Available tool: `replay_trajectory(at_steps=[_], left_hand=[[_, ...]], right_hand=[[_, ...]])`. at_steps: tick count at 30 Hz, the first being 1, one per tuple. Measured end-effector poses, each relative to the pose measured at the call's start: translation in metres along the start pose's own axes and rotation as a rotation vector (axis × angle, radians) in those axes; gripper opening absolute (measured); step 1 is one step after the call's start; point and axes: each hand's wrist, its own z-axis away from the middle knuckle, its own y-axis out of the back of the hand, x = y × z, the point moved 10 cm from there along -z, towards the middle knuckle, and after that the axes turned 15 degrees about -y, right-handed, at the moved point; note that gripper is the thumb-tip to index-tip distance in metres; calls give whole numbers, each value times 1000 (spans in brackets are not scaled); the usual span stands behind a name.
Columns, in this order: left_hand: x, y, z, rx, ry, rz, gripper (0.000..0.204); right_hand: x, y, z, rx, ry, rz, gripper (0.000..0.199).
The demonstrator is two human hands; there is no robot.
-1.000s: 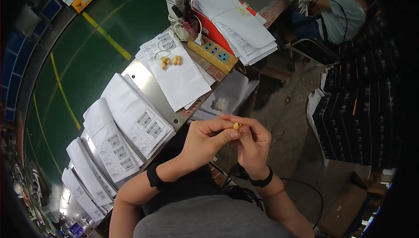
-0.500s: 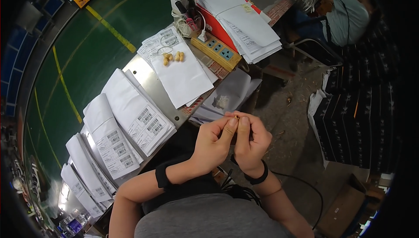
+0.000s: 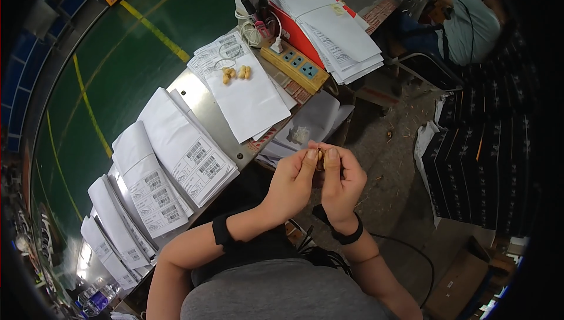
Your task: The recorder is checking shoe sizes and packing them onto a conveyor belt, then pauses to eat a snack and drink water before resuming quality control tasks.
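Note:
A peanut (image 3: 321, 160), tan and small, sits pinched between the two thumbs, just off the table's near edge. My left hand (image 3: 289, 184) grips one side of it, fingers curled and mostly hidden behind. From the other side my right hand (image 3: 342, 180) closes on the same peanut, thumb pressed beside the left one. The shell seems to be parted between the thumbs, though details are too small to tell. Several more unshelled peanuts (image 3: 228, 74) lie on the white paper sheets (image 3: 252, 105) beyond my hands.
Folded stacks of printed sheets (image 3: 182, 150) line the table to the left. A wooden power strip (image 3: 294, 66) and a red box (image 3: 291, 29) under papers stand at the back. Black boxes (image 3: 476, 167) are piled on the right. A seated person (image 3: 470, 29) is at the far right.
Both hands have risen slightly, and the thumbs have moved a little apart, showing more of the peanut. The whole view has shifted slightly.

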Motion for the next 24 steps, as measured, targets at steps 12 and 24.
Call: replay_trajectory(at_steps=[12,24], left_hand=[[-25,-5,2,-29,300,410,34],[-36,10,-9,-4,302,241,35]], right_hand=[[8,-1,-3,-91,-145,-131,24],[136,18,-75,31,-89,602,39]])
